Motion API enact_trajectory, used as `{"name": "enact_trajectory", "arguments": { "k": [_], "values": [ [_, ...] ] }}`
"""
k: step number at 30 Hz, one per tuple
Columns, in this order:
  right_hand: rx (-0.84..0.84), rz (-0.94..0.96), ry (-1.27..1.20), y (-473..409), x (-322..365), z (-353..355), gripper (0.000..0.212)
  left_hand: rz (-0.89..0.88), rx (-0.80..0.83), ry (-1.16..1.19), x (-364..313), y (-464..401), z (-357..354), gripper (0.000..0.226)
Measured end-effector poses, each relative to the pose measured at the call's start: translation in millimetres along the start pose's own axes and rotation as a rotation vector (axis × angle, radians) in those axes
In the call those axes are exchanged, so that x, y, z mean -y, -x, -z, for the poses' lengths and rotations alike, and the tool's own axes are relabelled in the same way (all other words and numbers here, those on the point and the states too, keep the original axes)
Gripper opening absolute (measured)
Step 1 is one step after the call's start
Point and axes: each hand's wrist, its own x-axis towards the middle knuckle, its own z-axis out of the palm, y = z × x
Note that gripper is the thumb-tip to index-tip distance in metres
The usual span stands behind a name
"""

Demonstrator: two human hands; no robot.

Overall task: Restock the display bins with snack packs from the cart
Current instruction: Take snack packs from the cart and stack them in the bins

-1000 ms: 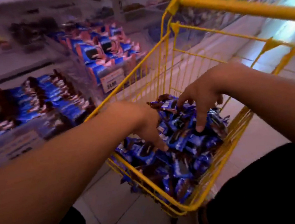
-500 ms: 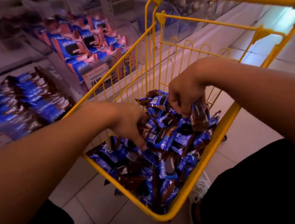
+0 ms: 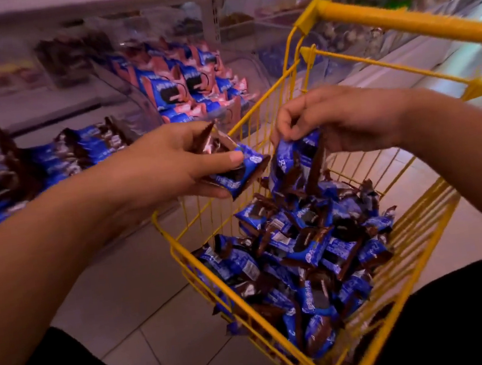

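Snack packs point(image 3: 299, 253) in blue and brown wrappers lie heaped in the yellow wire cart point(image 3: 422, 251) in front of me, filling its lower half. My left hand point(image 3: 172, 166) is raised over the cart's left rim and grips a few of these packs point(image 3: 238, 167), thumb curled on top and fingers underneath, so they stick out to the right of my palm. My right hand point(image 3: 337, 120) hangs above the heap, its fingertips pinching the top edge of a small bunch of packs point(image 3: 294, 164) that dangles down toward the pile. The two handfuls are just beside each other, not clearly touching. To my left, the display bins hold blurred rows of blue and brown packs point(image 3: 36, 166), and farther back blue and pink packs point(image 3: 190, 89) stand in another bin.
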Motion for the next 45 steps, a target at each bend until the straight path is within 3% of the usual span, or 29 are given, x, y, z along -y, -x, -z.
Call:
{"name": "enact_trajectory", "arguments": {
  "k": [4, 10, 12, 15, 18, 22, 25, 27, 30, 34, 38, 42, 45],
  "values": [
    [0.038, 0.036, -0.270, -12.0, 6.4, -20.2, 0.020, -0.001, -0.020, 0.082, 5.0, 20.3, 18.3, 0.017],
    [0.020, 0.054, -0.572, -31.8, 20.8, -47.1, 0.051, -0.010, -0.257, 0.105, 4.1, 41.0, 42.7, 0.038],
    [0.019, 0.055, -0.657, -38.0, 25.2, -57.5, 0.055, 0.029, -0.299, 0.124, 3.8, 43.4, 48.9, 0.033],
    [0.051, 0.115, -0.599, -41.7, 27.7, -73.7, 0.056, 0.105, -0.345, 0.239, 3.3, 43.8, 53.0, 0.023],
    [0.003, 0.207, -0.474, -44.2, 30.0, -85.4, 0.039, 0.164, -0.370, 0.377, 1.9, 46.2, 54.9, 0.014],
    [-0.089, 0.088, -0.408, -50.3, 29.4, -85.3, 0.058, 0.138, -0.280, 0.291, 1.7, 48.5, 56.1, 0.018],
    [-0.087, 0.038, -0.471, -50.7, 27.8, -87.3, 0.055, 0.151, -0.170, 0.163, 4.4, 50.2, 55.9, 0.048],
    [-0.059, 0.036, -0.520, -49.7, 26.6, -87.3, 0.049, 0.152, -0.103, 0.099, 3.7, 50.6, 54.4, 0.049],
    [-0.022, 0.071, -0.494, -47.9, 26.9, -89.3, 0.040, 0.189, -0.082, 0.185, 1.0, 50.2, 55.9, 0.049],
    [0.006, 0.165, -0.346, -43.3, 25.6, -94.7, 0.044, 0.237, -0.023, 0.273, 0.7, 48.9, 58.5, 0.044],
    [0.003, 0.224, -0.202, -40.1, 24.4, -103.2, 0.038, 0.262, 0.004, 0.247, 5.5, 50.3, 58.7, 0.045],
    [-0.114, 0.191, -0.200, -40.8, 28.8, -104.2, 0.050, 0.345, 0.071, 0.375, 9.9, 48.4, 68.5, 0.040],
    [-0.300, 0.012, -0.358, -45.5, 30.9, -96.0, 0.058, 0.403, 0.136, 0.553, 11.7, 45.3, 76.6, 0.035]
  ]
}}
